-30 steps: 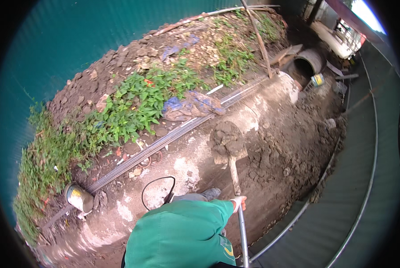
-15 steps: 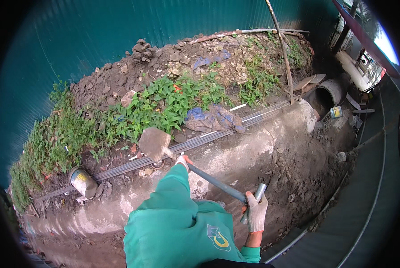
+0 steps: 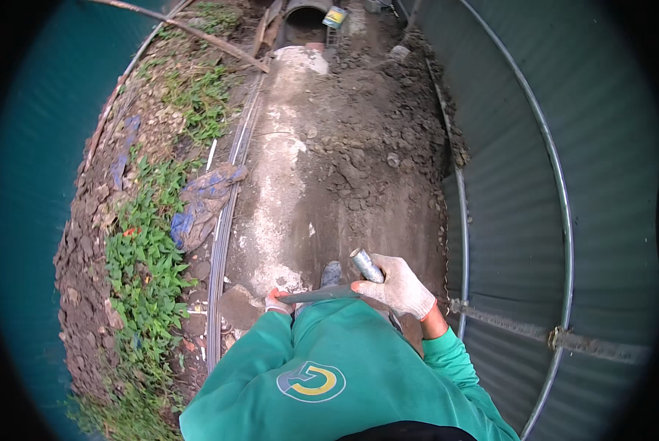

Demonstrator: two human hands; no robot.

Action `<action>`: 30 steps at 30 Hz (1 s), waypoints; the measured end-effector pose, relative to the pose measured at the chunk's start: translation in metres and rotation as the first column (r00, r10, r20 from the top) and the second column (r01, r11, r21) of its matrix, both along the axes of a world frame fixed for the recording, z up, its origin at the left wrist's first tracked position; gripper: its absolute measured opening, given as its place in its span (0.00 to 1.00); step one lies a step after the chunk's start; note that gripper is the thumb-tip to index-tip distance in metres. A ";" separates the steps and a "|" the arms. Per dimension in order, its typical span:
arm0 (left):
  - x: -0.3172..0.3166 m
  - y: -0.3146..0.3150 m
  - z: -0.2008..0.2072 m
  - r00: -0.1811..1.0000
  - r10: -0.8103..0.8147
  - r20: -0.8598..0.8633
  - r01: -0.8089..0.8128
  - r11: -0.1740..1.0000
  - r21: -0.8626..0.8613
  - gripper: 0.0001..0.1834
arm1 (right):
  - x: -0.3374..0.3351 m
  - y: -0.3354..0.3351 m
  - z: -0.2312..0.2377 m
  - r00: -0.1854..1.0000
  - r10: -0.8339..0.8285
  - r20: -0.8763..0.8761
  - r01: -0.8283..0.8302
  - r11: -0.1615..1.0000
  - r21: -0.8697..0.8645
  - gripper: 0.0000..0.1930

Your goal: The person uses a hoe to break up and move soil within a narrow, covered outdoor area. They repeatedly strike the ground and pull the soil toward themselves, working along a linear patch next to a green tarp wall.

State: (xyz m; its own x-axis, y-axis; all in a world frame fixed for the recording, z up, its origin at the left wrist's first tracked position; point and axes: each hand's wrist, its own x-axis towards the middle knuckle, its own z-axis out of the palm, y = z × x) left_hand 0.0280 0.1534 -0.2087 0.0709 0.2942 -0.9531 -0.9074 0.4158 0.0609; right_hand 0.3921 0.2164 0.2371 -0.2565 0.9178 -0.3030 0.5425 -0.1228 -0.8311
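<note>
A shovel [image 3: 318, 294] with a grey metal shaft lies across in front of my body. Its muddy blade [image 3: 241, 307] is at the left, beside the bundle of long rods. My left hand [image 3: 276, 301], in a white and orange glove, is closed round the shaft near the blade, partly hidden by my green sleeve. At the other end, my gloved right hand [image 3: 399, 285] grips the shovel by its T-shaped handle [image 3: 367, 266], whose metal tube sticks out past the fingers. One boot [image 3: 331, 274] shows just beyond the shaft.
Ahead runs a pale, dirt-streaked concrete surface [image 3: 281, 176] toward an open concrete pipe [image 3: 305, 29], with a bucket [image 3: 335, 17] beside it. Loose soil [image 3: 366, 162] lies to the right, against corrugated sheeting [image 3: 506, 184]. Long rods [image 3: 223, 250], blue-brown cloth [image 3: 204, 202] and weeds [image 3: 145, 257] line the left.
My view and body have turned to the right, so the pipe now lies straight ahead. The shovel has come round with me, its blade closer to my body. Both hands keep their hold.
</note>
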 end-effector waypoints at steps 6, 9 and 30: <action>0.034 0.038 0.012 0.977 -0.206 -0.057 0.204 0.978 -0.045 0.24 | 0.065 -0.156 -0.013 0.648 -0.649 -0.399 0.290 0.694 -0.660 0.29; 0.074 0.047 0.017 0.857 -0.428 -0.287 0.432 0.900 -0.052 0.20 | 0.086 -0.245 -0.035 0.461 -0.808 -0.368 0.399 0.559 -0.727 0.28; 0.447 -0.191 -0.199 -0.009 -0.990 0.138 0.951 -0.051 -0.304 0.12 | 0.024 -0.524 -0.243 -0.554 -0.667 0.498 0.151 -0.669 -0.728 0.24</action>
State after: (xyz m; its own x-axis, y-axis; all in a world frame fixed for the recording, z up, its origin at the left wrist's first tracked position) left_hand 0.4750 -0.0380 -0.4077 -0.0143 -0.2079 -0.9780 0.4220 0.8855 -0.1944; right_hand 0.4158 -0.3077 -0.0060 0.0323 -0.3429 -0.9388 -0.9995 -0.0067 -0.0319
